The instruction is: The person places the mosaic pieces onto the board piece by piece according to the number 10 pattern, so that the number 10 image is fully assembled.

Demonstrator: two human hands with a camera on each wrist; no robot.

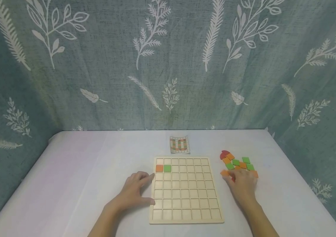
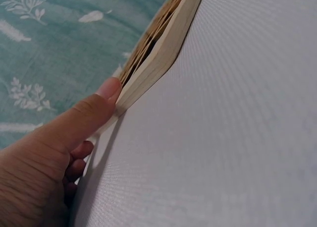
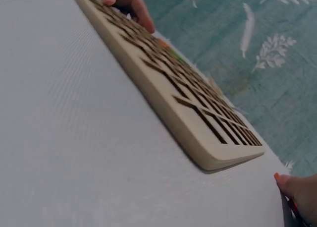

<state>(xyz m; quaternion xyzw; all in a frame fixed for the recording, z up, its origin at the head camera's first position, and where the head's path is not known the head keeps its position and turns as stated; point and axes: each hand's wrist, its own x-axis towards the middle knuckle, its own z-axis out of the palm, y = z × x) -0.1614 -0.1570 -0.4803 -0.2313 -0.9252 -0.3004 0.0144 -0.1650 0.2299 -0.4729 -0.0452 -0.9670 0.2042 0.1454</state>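
On the white table [image 1: 111, 151], the left hand [image 1: 134, 191] rests relaxed against the left edge of the grid board [image 1: 185, 185] while, right of that board, the right hand [image 1: 243, 184] pinches an orange tile [image 1: 223, 172], apparently light, stiff and best gripped by opposite edges.

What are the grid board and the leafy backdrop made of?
The grid board is likely wood, pale and smooth with a matte finish; faint grain-like lines run along its edge. The leafy backdrop seems printed cloth, matte, hanging in soft folds; fibre unclear.
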